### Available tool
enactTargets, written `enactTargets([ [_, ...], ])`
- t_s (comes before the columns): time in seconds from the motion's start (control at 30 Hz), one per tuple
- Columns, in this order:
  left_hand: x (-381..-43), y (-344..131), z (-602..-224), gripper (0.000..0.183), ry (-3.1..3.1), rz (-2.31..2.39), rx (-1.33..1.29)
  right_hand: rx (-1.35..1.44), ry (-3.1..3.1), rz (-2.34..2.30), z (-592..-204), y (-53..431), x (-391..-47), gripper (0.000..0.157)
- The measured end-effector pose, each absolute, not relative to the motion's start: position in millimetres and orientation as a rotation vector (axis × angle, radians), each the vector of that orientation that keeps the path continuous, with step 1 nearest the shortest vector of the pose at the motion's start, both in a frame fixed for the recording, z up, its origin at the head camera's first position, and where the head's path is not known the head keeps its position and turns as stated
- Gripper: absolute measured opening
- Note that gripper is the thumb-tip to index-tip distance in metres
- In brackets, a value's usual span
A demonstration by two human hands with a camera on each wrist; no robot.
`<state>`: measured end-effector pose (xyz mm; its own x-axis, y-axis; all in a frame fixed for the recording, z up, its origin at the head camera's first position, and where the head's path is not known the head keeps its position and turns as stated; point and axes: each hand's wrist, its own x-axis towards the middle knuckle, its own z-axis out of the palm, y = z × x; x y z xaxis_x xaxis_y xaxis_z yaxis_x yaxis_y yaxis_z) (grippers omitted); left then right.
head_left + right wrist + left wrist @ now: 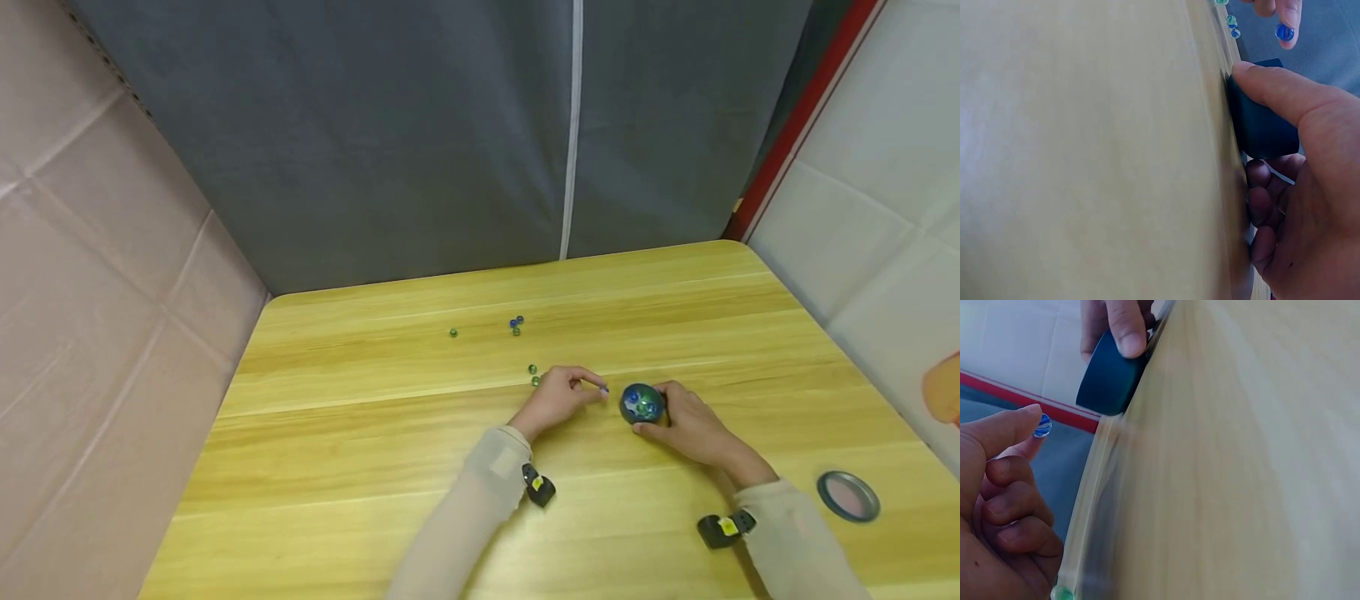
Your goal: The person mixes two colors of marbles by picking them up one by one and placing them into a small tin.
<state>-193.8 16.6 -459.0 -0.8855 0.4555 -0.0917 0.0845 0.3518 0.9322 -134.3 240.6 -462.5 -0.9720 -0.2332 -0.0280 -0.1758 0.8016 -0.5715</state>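
Note:
Between thumb and forefinger my left hand [558, 397] pinches a blue-and-white marble [1042, 425], a short way left of a round dark teal tin [642, 403]. My right hand [692, 423] grips the tin by its side, with the thumb at the near edge and the fingers behind. Several blue and green marbles lie inside the tin, seen from above. In both wrist views only the tin's outer wall [1110, 375] shows. Two green marbles [532, 369] rest on the table just beyond my left hand.
Farther back on the wooden table [360, 450] sit a small cluster of blue and green marbles [516, 325] and a lone green marble [453, 332]. A round lid with a dark rim [848, 497] lies at the right. A grey curtain [420, 150] hangs behind the table.

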Motion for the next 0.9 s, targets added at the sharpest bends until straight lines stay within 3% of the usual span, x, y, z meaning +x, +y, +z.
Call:
enactTargets([
  [0.9,-184.5,55.2,-451.6,0.014,2.301,1.476,0.541,-0.344,2.876,-0.907,-460.9,241.4,-134.8,0.065],
])
